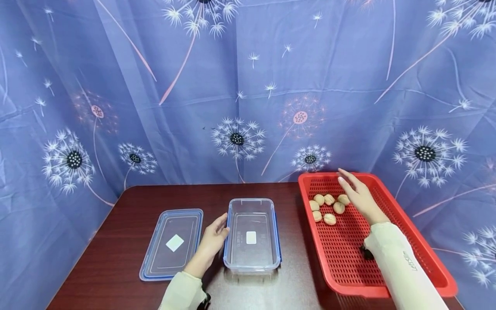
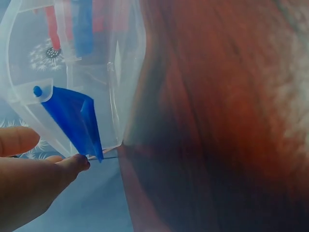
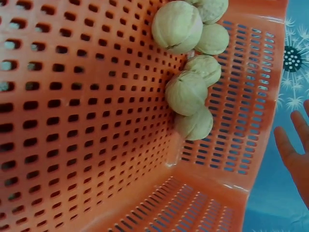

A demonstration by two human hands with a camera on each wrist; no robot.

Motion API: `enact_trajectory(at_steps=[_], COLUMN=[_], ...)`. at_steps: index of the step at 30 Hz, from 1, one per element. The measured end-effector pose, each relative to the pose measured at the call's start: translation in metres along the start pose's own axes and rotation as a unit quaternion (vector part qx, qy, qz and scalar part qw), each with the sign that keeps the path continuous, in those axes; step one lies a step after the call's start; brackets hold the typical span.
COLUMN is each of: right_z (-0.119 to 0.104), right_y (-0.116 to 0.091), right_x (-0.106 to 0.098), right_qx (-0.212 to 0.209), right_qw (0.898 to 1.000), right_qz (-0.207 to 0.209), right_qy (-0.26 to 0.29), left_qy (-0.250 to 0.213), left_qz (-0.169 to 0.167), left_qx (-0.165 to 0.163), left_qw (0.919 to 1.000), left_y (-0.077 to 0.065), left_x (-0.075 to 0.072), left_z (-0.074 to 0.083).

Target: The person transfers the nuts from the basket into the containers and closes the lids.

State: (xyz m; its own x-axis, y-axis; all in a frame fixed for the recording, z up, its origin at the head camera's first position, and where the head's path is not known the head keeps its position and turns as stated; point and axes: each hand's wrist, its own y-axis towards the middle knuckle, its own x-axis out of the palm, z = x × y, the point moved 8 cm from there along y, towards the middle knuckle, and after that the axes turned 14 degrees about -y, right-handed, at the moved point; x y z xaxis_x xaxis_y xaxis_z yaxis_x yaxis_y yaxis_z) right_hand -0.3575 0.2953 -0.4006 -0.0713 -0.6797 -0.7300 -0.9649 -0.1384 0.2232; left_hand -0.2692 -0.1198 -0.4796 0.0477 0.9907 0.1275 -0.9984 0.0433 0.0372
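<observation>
My left hand (image 1: 210, 241) is at the left side of a clear plastic container (image 1: 248, 257), fingers extended. In the left wrist view its fingertips touch the end of a blue latch (image 2: 72, 113) that hangs down from the container's rim. The container stands uncovered, with a white label in its floor area. My right hand (image 1: 361, 197), fingers spread and holding nothing, is above the red perforated basket (image 1: 341, 258). Several pale walnuts (image 1: 330, 219) lie grouped at the basket's far left, beside that hand. The right wrist view shows these walnuts (image 3: 187, 93) against the basket's side wall.
Left of the container a clear lid (image 1: 185, 224) with a blue seal lies flat on the dark wooden table (image 1: 116, 241). A blue dandelion-print curtain (image 1: 186, 142) hangs right behind the table's back edge.
</observation>
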Motion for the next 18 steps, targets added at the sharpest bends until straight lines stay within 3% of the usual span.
enact_trajectory(at_steps=[18], right_z=[0.048], right_y=[-0.004], right_x=[0.004], right_qx=[0.056], right_qw=[0.998], right_qz=[0.01], right_qy=[-0.011], left_qy=[-0.012], left_qz=[-0.005], left_qx=[-0.018], left_qw=[0.9998], left_y=[0.002], left_x=[0.0], left_z=[-0.011])
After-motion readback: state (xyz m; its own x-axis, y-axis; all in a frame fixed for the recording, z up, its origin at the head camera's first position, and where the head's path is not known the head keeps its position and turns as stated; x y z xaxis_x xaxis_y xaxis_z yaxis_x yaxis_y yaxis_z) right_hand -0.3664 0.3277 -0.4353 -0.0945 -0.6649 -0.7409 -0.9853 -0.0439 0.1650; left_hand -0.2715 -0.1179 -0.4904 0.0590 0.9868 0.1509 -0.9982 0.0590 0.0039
